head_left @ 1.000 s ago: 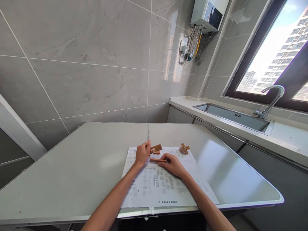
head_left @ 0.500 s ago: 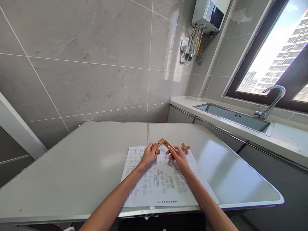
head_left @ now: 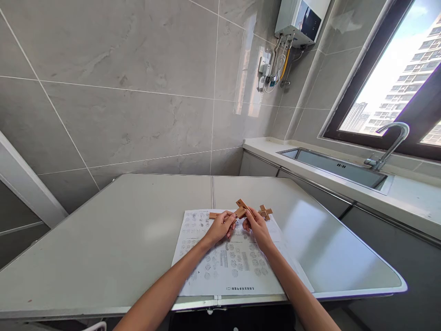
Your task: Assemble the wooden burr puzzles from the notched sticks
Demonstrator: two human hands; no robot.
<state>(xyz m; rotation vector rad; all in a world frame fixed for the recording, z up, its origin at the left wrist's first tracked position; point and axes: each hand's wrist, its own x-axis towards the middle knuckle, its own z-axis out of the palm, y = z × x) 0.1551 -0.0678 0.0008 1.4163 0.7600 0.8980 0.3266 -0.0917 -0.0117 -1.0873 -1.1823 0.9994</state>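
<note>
My left hand (head_left: 223, 226) and my right hand (head_left: 256, 227) meet over a printed instruction sheet (head_left: 234, 264) on the grey table (head_left: 120, 239). Both grip small brown wooden puzzle pieces (head_left: 241, 209), held together just above the sheet. A single wooden bar (head_left: 213, 215) lies on the sheet left of my left hand. An assembled wooden cross (head_left: 264, 212) rests on the sheet's far right corner, just beyond my right hand.
A tiled wall stands behind the table. To the right runs a counter with a steel sink (head_left: 336, 165) and a tap (head_left: 391, 142) under a window. A white water heater (head_left: 301, 18) hangs high on the wall.
My hands have drawn closer and shifted right with the wooden pieces between them. A wooden bar now lies alone on the sheet to the left.
</note>
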